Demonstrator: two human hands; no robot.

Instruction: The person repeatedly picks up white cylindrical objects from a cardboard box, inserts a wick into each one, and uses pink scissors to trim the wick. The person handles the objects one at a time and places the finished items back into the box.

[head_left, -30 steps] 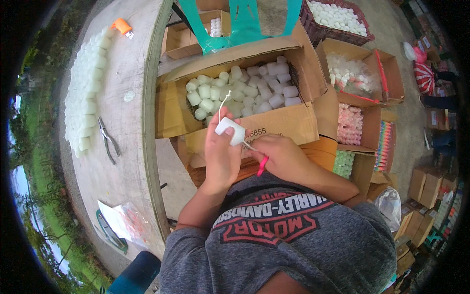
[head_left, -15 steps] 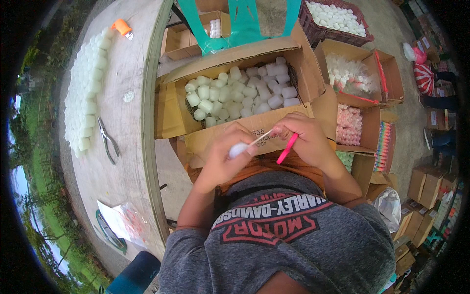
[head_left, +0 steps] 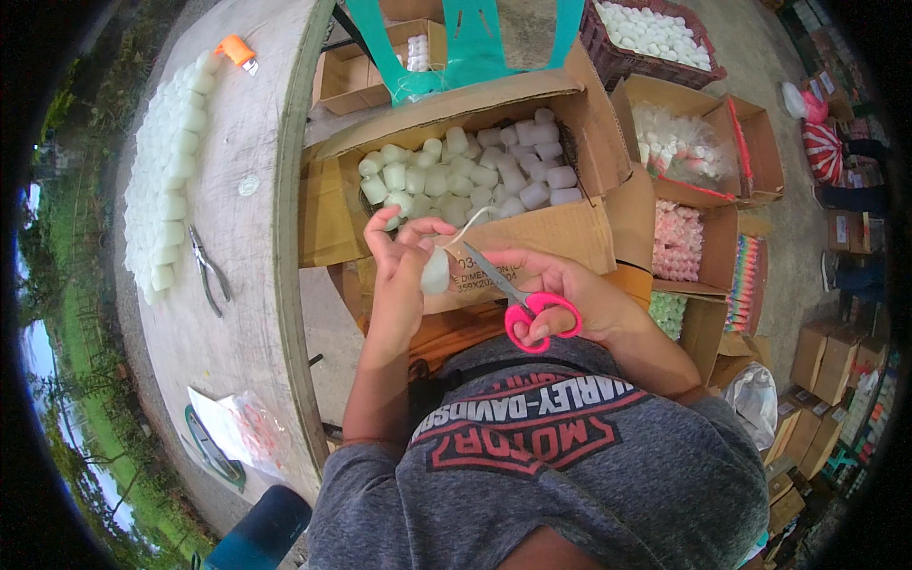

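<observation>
My left hand (head_left: 397,271) pinches a small white candle (head_left: 436,274), its fingers raised. From the top of the candle a long pale wick (head_left: 465,228) curves up and to the right. In my right hand (head_left: 581,290) is a pair of scissors (head_left: 537,315) with pink handles. Their blades point up and left, with the tips close to the wick; whether they touch it I cannot tell. Just beyond my hands, a cardboard box (head_left: 568,239) holds many similar white candles (head_left: 456,185).
On the table (head_left: 252,247) at left are rows of white candles (head_left: 176,176), pliers (head_left: 209,273), an orange-handled tool (head_left: 236,51) and a plastic bag (head_left: 249,432). A green chair (head_left: 470,38) stands beyond the box. A crate (head_left: 708,76) and boxes (head_left: 760,142) fill the right side.
My right hand has swung the scissors round so the blades point toward the wick. It has let go of the wick, and my left hand has tilted the candle and lifted its fingers.
</observation>
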